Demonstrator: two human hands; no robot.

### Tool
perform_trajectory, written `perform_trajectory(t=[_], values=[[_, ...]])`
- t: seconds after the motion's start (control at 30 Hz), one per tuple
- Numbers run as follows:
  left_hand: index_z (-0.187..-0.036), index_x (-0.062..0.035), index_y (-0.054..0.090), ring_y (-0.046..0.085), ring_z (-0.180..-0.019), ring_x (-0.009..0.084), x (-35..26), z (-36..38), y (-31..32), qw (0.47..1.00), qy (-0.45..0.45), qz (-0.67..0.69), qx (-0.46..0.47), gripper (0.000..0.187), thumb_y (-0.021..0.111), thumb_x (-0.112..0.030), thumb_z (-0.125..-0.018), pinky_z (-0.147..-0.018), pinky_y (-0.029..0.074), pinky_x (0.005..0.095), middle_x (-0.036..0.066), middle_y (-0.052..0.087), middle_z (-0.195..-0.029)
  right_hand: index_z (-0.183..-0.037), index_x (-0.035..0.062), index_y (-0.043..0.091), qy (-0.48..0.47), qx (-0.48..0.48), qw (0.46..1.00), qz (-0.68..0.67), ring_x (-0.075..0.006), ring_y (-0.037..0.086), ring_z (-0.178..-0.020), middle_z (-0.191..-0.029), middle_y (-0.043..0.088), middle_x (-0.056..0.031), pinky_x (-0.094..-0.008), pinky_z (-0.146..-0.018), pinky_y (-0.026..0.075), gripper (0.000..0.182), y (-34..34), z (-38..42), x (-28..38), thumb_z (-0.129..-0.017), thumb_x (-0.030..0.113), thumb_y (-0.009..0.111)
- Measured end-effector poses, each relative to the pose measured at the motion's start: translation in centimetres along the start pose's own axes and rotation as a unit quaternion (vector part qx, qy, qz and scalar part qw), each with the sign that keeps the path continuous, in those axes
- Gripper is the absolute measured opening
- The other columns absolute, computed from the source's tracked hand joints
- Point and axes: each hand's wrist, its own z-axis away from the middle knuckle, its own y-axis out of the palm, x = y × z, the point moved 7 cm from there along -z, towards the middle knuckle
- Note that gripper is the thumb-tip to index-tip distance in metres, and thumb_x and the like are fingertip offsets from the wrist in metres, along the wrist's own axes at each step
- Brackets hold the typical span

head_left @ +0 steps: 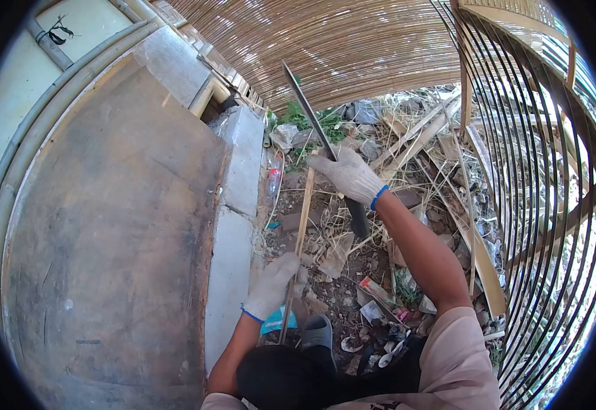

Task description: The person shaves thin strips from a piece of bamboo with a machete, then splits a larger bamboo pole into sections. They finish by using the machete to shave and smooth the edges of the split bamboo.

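A long dark blade (305, 102) slants up and left out of my gloved right hand (349, 174), whose fingers are wrapped round it; its darker lower end sticks out below the palm. Just left of that hand stands the top of a thin bamboo strip (304, 212), near my right fingertips. Lower down, my gloved left hand (275, 285) is closed round the same strip, which runs on down toward a grey shoe (317, 331). Both gloves are whitish with blue cuffs.
At left, a large worn board (113, 205) lies beside pale concrete blocks (229, 253). A woven bamboo screen (271, 41) closes off the back. Dark slats (551, 205) curve along the right. Rubble, straw, a plastic bottle (273, 181) and litter cover the ground.
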Motion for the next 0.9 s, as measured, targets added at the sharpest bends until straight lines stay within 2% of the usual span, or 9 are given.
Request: perform_trajectory(t=[0.03,0.07,0.17,0.2,0.27,0.4,0.53,0.83,0.9], values=[[-0.119,-0.0028,0.066,0.054,-0.064,0.0091,-0.2,-0.1,0.1,1.0,0.0,-0.001,-0.001,0.036,0.049,-0.033,-0.111,-0.055,0.044,0.0253,-0.001,0.058,-0.081,-0.101,-0.003,0.069,-0.018,0.0,0.999,0.043,-0.014,0.053,-0.066,-0.07,0.056,-0.005,-0.0357,-0.066,0.048,0.05,-0.3,0.1,0.5,-0.099,0.047,0.065],[-0.112,-0.0034,0.067,0.052,-0.061,0.008,-0.3,-0.3,-0.4,0.998,-0.017,-0.028,-0.045,0.032,0.05,-0.031,-0.11,-0.052,0.041,0.0248,-0.001,0.057,-0.077,-0.12,-0.0022,0.064,-0.077,-0.013,0.994,0.072,-0.0238,0.065,-0.069,-0.073,0.064,-0.0151,-0.0408,-0.068,0.052,0.055,0.3,-1.0,-0.4,-0.1,0.049,0.062],[-0.099,-0.0046,0.066,0.047,-0.055,0.0058,-0.8,-0.3,-0.5,0.99,-0.027,-0.058,-0.124,0.028,0.052,-0.027,-0.108,-0.047,0.035,0.024,-0.003,0.054,-0.07,-0.142,0.005,0.051,-0.146,-0.126,0.95,0.246,-0.0389,0.072,-0.082,-0.083,0.07,-0.0251,-0.048,-0.074,0.055,0.061,0.1,1.1,0.7,-0.102,0.05,0.057],[-0.093,-0.0053,0.065,0.044,-0.052,0.0047,-1.2,-0.3,-0.8,0.985,-0.021,-0.063,-0.158,0.028,0.053,-0.025,-0.107,-0.045,0.032,0.0237,-0.004,0.051,-0.067,-0.142,0.005,0.051,-0.148,-0.128,0.95,0.245,-0.0389,0.072,-0.082,-0.083,0.07,-0.0251,-0.048,-0.074,0.055,0.061,-0.1,1.7,1.3,-0.102,0.05,0.057],[-0.091,-0.0057,0.065,0.042,-0.051,0.0043,-1.4,-0.1,-1.2,0.983,-0.025,-0.06,-0.173,0.028,0.053,-0.025,-0.107,-0.044,0.031,0.0239,-0.004,0.05,-0.065,-0.152,0.0149,0.039,-0.108,0.002,0.935,0.337,-0.0456,0.071,-0.093,-0.095,0.072,-0.0264,-0.0532,-0.079,0.056,0.06,1.1,2.6,1.3,-0.104,0.049,0.052],[-0.094,-0.0094,0.062,0.033,-0.049,0.0029,-1.0,0.1,-1.8,0.982,-0.038,-0.07,-0.174,0.027,0.053,-0.03,-0.109,-0.043,0.027,0.0227,-0.008,0.043,-0.065,-0.152,0.0237,0.045,-0.226,0.042,0.898,0.375,-0.0422,0.072,-0.091,-0.099,0.072,-0.02,-0.0536,-0.078,0.056,0.051,3.3,3.4,0.0,-0.105,0.044,0.052],[-0.087,-0.0065,0.064,0.039,-0.049,0.0033,-0.9,0.2,-2.5,0.978,-0.022,-0.07,-0.196,0.028,0.055,-0.026,-0.105,-0.043,0.029,0.0249,-0.006,0.048,-0.064,-0.151,0.0254,0.047,-0.255,0.033,0.894,0.368,-0.041,0.072,-0.088,-0.098,0.073,-0.0191,-0.0525,-0.076,0.057,0.05,4.3,3.1,-0.1,-0.105,0.043,0.053],[-0.09,-0.0064,0.064,0.039,-0.051,0.0042,-0.3,0.3,-2.4,0.982,-0.036,-0.066,-0.174,0.027,0.057,-0.028,-0.104,-0.045,0.028,0.0249,-0.007,0.046,-0.064,-0.152,0.0269,0.048,-0.202,0.034,0.877,0.434,-0.0399,0.073,-0.088,-0.095,0.073,-0.0185,-0.0517,-0.075,0.057,0.048,3.2,0.9,-1.0,-0.106,0.042,0.051],[-0.092,-0.0097,0.061,0.034,-0.049,0.0036,0.3,1.3,-1.1,0.986,-0.071,-0.086,-0.125,0.026,0.053,-0.028,-0.109,-0.043,0.026,0.0247,-0.008,0.04,-0.063,-0.151,0.0245,0.047,-0.118,-0.084,0.924,0.354,-0.042,0.072,-0.09,-0.098,0.074,-0.0207,-0.0533,-0.079,0.055,0.048,-1.2,-1.3,-2.3,-0.107,0.042,0.047]])
